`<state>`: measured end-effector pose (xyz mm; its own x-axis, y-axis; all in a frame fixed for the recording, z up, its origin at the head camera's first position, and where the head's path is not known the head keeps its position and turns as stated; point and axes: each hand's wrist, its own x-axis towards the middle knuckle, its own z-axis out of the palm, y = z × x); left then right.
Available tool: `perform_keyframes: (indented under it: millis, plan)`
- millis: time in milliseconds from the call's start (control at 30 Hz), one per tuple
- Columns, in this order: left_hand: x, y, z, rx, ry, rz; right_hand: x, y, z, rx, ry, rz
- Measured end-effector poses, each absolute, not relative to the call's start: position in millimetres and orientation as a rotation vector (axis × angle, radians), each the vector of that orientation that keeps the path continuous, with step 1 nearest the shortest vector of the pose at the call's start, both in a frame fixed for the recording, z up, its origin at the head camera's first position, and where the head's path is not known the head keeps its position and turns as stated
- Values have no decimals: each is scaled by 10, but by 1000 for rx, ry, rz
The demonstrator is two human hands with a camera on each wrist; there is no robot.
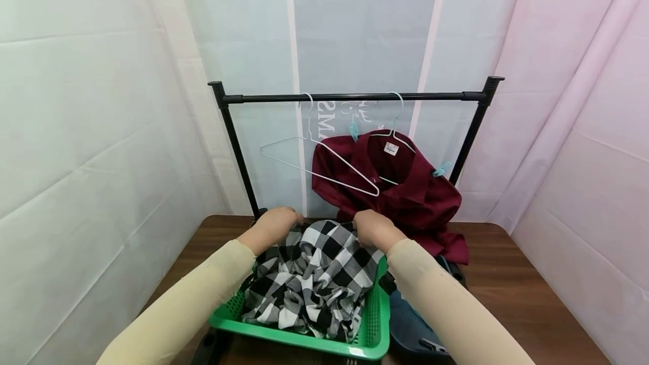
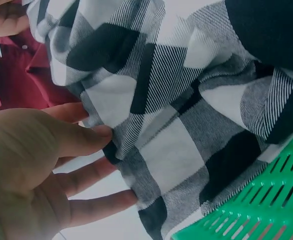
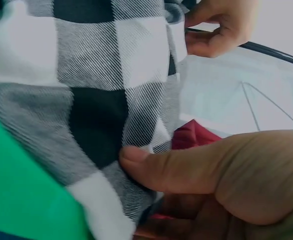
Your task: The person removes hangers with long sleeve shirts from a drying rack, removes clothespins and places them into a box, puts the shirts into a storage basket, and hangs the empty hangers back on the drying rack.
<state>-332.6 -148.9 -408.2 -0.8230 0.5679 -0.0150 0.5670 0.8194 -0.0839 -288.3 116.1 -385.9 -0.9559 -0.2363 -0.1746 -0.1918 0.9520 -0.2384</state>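
Observation:
A black, white and grey checked shirt [image 1: 316, 275] lies crumpled in the green basket [image 1: 377, 320], its far part raised between both hands. My left hand [image 1: 276, 224] pinches the shirt's far left edge; in the left wrist view its thumb [image 2: 99, 132] lies over the cloth with the fingers spread along the edge. Opposite it, my right hand [image 1: 374, 227] pinches the far right edge, and in the right wrist view the thumb [image 3: 141, 160] presses on the checks while the other fingers are partly hidden behind the fabric.
Behind the basket stands a black clothes rack [image 1: 345, 97]. From it hang a bare white wire hanger [image 1: 324, 176] and a maroon shirt [image 1: 421, 196] on a hanger, with light blue clothespins [image 1: 442, 169]. Under my right forearm sits a dark blue container [image 1: 410, 325] on the wooden table [image 1: 527, 297].

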Motion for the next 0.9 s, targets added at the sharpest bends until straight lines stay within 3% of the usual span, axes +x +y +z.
perform_keyframes:
  millis: [600, 900]
  plan:
    - [-3385, -1634, -4033, -861, -2851, -42, -2941, 1236, -3927, -346, 3094, -413]
    - [-3409, -1741, -3944, -849, -2874, -356, -2888, 1314, -3896, -280, 3126, -654]
